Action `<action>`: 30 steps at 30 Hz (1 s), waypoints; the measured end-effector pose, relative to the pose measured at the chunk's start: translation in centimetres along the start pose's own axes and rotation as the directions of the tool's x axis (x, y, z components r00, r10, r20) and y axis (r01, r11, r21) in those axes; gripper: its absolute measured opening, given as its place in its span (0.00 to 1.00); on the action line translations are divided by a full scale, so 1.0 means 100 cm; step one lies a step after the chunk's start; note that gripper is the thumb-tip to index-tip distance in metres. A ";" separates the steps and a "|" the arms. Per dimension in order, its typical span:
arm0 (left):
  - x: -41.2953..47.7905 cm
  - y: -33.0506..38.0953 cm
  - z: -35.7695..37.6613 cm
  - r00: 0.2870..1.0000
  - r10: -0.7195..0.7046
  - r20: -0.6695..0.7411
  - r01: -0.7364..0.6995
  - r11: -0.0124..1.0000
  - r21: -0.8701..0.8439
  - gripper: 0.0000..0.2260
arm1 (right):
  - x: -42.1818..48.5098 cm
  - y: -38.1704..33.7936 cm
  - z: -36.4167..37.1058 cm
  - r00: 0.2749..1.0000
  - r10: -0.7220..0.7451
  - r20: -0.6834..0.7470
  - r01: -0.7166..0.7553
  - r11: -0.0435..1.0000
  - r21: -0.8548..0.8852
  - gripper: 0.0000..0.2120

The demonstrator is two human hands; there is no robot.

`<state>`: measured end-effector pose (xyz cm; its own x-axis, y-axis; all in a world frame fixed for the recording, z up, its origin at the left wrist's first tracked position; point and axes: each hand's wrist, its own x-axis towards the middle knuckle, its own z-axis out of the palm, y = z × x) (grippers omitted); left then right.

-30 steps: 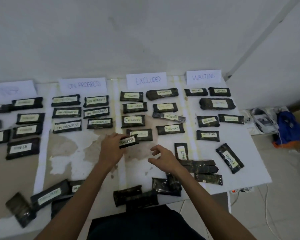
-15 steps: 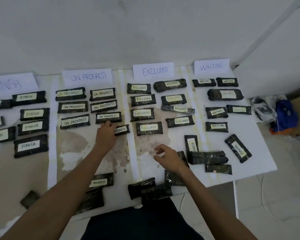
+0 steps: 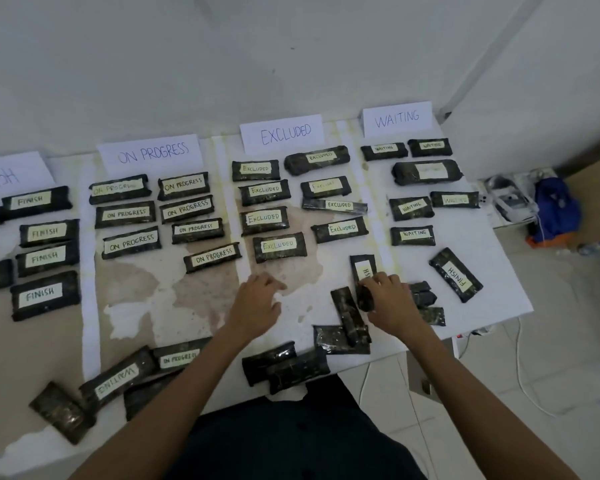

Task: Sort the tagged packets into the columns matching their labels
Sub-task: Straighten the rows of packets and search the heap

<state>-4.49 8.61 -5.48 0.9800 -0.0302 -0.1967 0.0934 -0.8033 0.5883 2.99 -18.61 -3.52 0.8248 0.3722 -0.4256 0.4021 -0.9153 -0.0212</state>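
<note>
Dark packets with pale tags lie in columns under paper signs: FINISH (image 3: 13, 174), ON PROGRESS (image 3: 153, 152), EXCLUDED (image 3: 284, 132), WAITING (image 3: 397, 117). An ON PROGRESS packet (image 3: 212, 257) lies lowest in its column, free of any hand. My left hand (image 3: 257, 299) hovers empty with relaxed fingers near the EXCLUDED column's lower end. My right hand (image 3: 390, 303) grips a dark packet (image 3: 365, 296) in the unsorted pile; a FINISH packet (image 3: 362, 268) lies just behind it. Another FINISH packet (image 3: 456, 274) lies slanted in the WAITING column.
Unsorted packets lie along the table's near edge, among them a WAITING one (image 3: 116, 377) and an ON PROGRESS one (image 3: 181, 357). The table's right edge (image 3: 520, 292) drops to a tiled floor with cables. A blue bag (image 3: 555, 209) sits beyond it.
My left hand set the ON PROGRESS packet down in its column, let go and drew back to the right. My right hand moved right and took hold of a dark packet.
</note>
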 end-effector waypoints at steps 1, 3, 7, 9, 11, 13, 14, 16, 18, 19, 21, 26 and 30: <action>-0.004 0.011 0.007 1.000 0.000 0.016 0.001 1.000 -0.031 0.14 | 0.001 0.005 0.005 1.000 -0.019 0.022 0.020 0.999 -0.040 0.28; -0.009 0.031 0.019 0.999 -0.007 0.034 0.011 0.995 -0.096 0.14 | 0.004 0.013 0.012 0.998 -0.067 0.007 0.067 0.995 -0.067 0.26; -0.004 0.065 0.037 0.999 -0.026 0.043 0.034 0.980 -0.197 0.14 | 0.006 0.027 -0.011 0.990 -0.122 -0.072 0.129 0.985 0.118 0.28; 0.001 0.084 0.040 0.999 -0.036 0.025 0.041 0.968 -0.247 0.14 | -0.001 0.038 -0.039 0.992 -0.053 -0.114 0.105 0.844 0.525 0.28; 0.009 0.107 0.040 1.000 -0.029 -0.005 0.026 0.953 -0.303 0.16 | -0.010 0.054 -0.069 0.992 0.009 -0.125 0.100 0.542 0.834 0.26; 0.017 0.129 0.037 1.000 -0.030 -0.008 0.025 0.929 -0.368 0.21 | -0.015 0.073 -0.087 0.994 0.008 -0.111 0.107 0.201 0.974 0.25; 0.021 0.140 0.035 0.999 -0.038 -0.003 0.033 0.915 -0.403 0.24 | -0.015 0.081 -0.092 0.995 -0.003 -0.095 0.095 0.008 0.995 0.26; 0.031 0.156 0.034 0.999 -0.038 -0.003 0.033 0.893 -0.448 0.28 | -0.013 0.094 -0.093 0.998 -0.042 -0.054 0.038 -0.319 0.947 0.27; 0.038 0.169 0.033 0.999 -0.028 -0.028 0.013 0.891 -0.454 0.28 | -0.009 0.103 -0.092 0.997 -0.063 -0.045 0.011 -0.467 0.884 0.29; 0.041 0.174 0.033 0.998 -0.033 -0.045 0.009 0.891 -0.453 0.27 | -0.007 0.104 -0.092 0.995 -0.079 -0.054 0.007 -0.504 0.864 0.29; 0.046 0.180 0.033 0.996 -0.052 -0.075 0.012 0.889 -0.457 0.26 | -0.002 0.107 -0.092 0.992 -0.104 -0.068 0.000 -0.546 0.838 0.32; 0.050 0.187 0.033 0.997 -0.053 -0.064 0.019 0.896 -0.444 0.27 | 0.006 0.104 -0.093 0.997 -0.071 -0.005 -0.034 -0.541 0.841 0.29; 0.047 0.197 0.037 0.992 -0.107 0.070 0.128 0.825 -0.551 0.24 | 0.014 0.091 -0.092 0.989 0.077 0.123 -0.080 -0.420 0.904 0.16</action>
<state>1.28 -9.50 2.31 0.9497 0.0139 -0.3129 0.2989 -0.3386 0.8922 11.45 -25.06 4.03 0.7981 0.2786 -0.5343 -0.5941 0.2155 -0.7750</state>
